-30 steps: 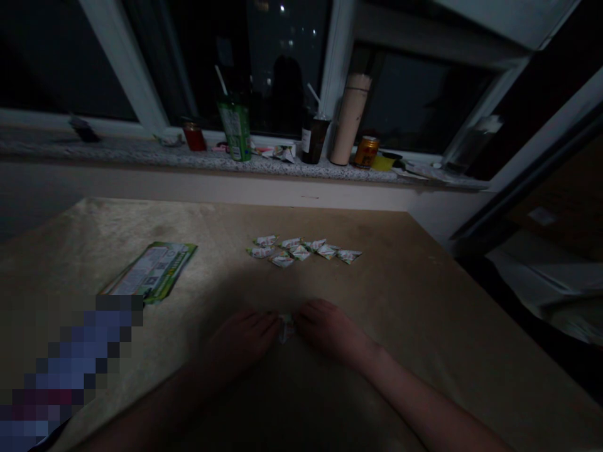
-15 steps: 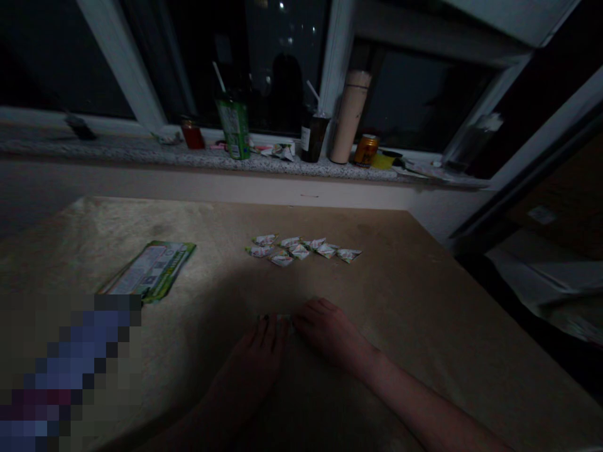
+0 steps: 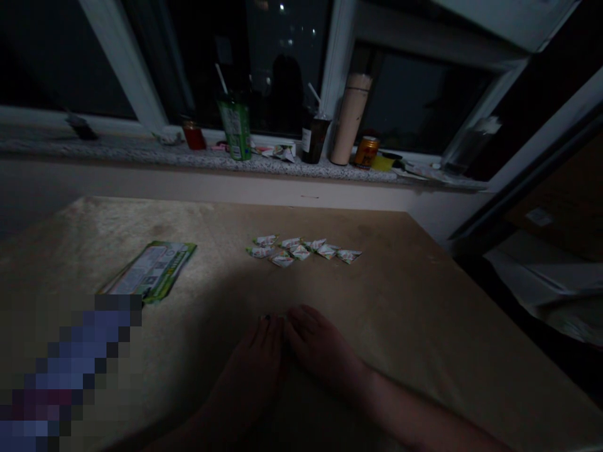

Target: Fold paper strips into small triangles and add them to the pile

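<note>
My left hand lies low on the table, its fingers close together and pressing down on a small light-coloured wrapper, of which only a sliver shows. Against its fingertips rests my right hand, fingers bent and closed over the wrapper's right side. Most of the wrapper is hidden under the fingers, and the light is dim. Beyond both hands several small printed wrappers, folded into triangles, lie in two loose rows.
A green and white printed packet lies on the tabletop at the left, beside a blurred-out patch. Along the windowsill stand a green cup, a dark cup, a tall flask and an orange can.
My right hand has moved left and slightly forward, up against my left fingers, covering more of the wrapper. The left hand has barely shifted. The folded triangles stay in place.
</note>
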Motion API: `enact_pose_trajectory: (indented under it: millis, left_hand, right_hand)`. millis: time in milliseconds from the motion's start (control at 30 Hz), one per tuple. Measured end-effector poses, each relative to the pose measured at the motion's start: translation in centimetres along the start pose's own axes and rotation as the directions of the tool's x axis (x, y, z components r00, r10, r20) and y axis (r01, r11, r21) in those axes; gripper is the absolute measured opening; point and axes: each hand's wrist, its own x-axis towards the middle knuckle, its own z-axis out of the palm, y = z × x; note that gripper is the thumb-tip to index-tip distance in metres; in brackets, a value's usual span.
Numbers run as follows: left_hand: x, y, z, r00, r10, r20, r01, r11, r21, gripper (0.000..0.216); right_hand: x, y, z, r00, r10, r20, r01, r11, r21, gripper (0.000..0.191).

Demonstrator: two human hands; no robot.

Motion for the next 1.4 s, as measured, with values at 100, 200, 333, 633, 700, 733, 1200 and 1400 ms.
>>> enact_pose_trajectory:
  millis: [100, 200, 333, 633, 700, 733, 1200, 1400]
  left_hand:
    - [-0.1, 0.1, 0.4, 0.999, -0.028, -0.023, 0.027, 0.999, -0.042, 0.040]
    - [-0.2, 0.1, 0.7, 0.998, -0.041, -0.040, 0.037, 0.995, -0.092, 0.041]
    - [-0.2, 0.2, 0.6, 0.999, -0.045, -0.014, 0.043, 0.992, -0.116, 0.043]
    - [-0.3, 0.5, 0.5, 0.999, -0.029, 0.023, 0.031, 0.994, -0.104, 0.042]
    - [-0.3, 0.4, 0.6, 0.999, -0.027, 0.020, 0.029, 0.994, -0.106, 0.041]
    - [-0.3, 0.4, 0.6, 0.999, -0.029, 0.014, 0.030, 0.993, -0.113, 0.041]
    - [-0.8, 0.0, 0.3, 0.999, -0.008, 0.049, 0.018, 0.977, -0.212, 0.052]
    - [-1.0, -0.2, -0.1, 0.993, -0.002, 0.114, 0.036, 0.955, -0.294, 0.063]
  right_hand:
    - [0.1, -0.1, -0.2, 0.999, -0.049, -0.001, 0.049, 0.998, -0.048, 0.031]
    - [-0.1, 0.0, 0.0, 0.999, -0.053, -0.005, 0.053, 0.998, -0.022, 0.033]
    - [-0.4, 0.5, 0.9, 0.995, 0.084, -0.054, -0.079, 0.993, 0.090, 0.029]
    - [-0.5, 1.4, 1.1, 0.982, 0.180, -0.059, -0.169, 0.974, 0.154, 0.031]
    - [-0.5, 1.4, 1.0, 0.983, 0.171, -0.068, -0.159, 0.975, 0.158, 0.032]
    - [-0.5, 1.3, 1.0, 0.983, 0.170, -0.074, -0.156, 0.975, 0.158, 0.032]
    - [-0.8, 2.3, 0.5, 0.957, 0.253, -0.139, -0.198, 0.926, 0.323, 0.025]
    - [-0.7, 2.4, 0.4, 0.946, 0.298, -0.127, -0.232, 0.897, 0.377, 0.018]
